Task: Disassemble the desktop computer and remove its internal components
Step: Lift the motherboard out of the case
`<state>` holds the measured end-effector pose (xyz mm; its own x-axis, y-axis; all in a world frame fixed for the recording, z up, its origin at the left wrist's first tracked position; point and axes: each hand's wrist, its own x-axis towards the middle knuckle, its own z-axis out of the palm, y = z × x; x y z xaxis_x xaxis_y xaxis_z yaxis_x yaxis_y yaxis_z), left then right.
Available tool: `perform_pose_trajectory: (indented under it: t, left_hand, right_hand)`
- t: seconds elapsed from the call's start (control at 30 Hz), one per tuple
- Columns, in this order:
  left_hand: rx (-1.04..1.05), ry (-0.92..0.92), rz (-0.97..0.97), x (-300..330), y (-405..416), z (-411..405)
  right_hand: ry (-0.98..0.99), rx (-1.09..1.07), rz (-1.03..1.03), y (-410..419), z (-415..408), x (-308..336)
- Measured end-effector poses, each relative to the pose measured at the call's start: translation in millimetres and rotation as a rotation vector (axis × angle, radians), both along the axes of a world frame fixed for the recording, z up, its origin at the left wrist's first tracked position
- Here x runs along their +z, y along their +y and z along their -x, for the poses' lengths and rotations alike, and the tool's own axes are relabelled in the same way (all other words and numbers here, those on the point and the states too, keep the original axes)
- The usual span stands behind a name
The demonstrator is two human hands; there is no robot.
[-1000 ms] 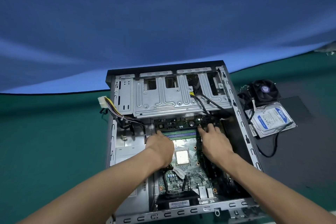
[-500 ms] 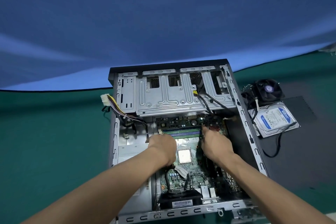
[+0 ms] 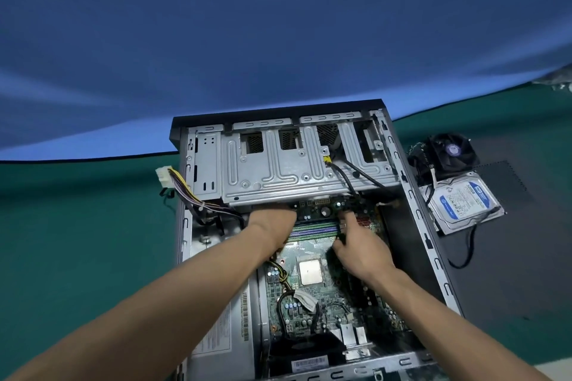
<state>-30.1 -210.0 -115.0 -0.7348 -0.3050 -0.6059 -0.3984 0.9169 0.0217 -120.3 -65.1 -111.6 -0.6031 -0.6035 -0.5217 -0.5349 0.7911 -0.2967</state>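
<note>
The open desktop case [image 3: 414,216] lies on its side on the green table. Its motherboard [image 3: 325,297] is exposed, with the bare CPU [image 3: 310,271] in the middle. Green and purple memory slots [image 3: 312,229] run across the board just below the drive cage [image 3: 297,173]. My left hand [image 3: 272,226] reaches to the left end of the slots, its fingertips down by the cage edge and partly hidden. My right hand [image 3: 360,246] rests at the right end, with the index finger pressing on the slot end and the thumb spread below it.
A white power connector [image 3: 164,178] on coloured wires hangs over the case's left wall. The power supply [image 3: 216,334] fills the near left of the case. To the right of the case, a hard drive [image 3: 464,201] and a cooler fan [image 3: 450,151] lie on a dark mat.
Both hands have moved forward along the board to the two ends of the memory slots. The camera has shifted closer and slightly left.
</note>
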Motion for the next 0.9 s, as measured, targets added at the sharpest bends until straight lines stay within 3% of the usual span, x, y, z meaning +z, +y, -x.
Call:
perform_pose_trajectory:
  t: [0.2, 0.33, 0.57, 0.7, 0.9]
  left_hand:
    - [-0.198, 0.08, 0.083, 20, 1, -6]
    - [-0.299, 0.178, 0.076, 45, 4, -19]
    - [-0.254, 0.359, -0.044, 88, 31, -32]
    - [-0.331, 0.489, -0.077, 106, 62, -36]
    - [-0.115, 0.453, -0.036, 113, 102, -13]
  right_hand:
    - [0.011, -0.047, 0.15, -3, -2, 4]
    - [-0.382, -0.377, 0.302, -10, -6, 15]
    - [-0.711, -0.612, 0.372, -6, -9, 42]
    - [-0.736, -0.531, 0.457, 12, -4, 71]
    - [-0.568, -0.305, 0.608, 72, 29, 102]
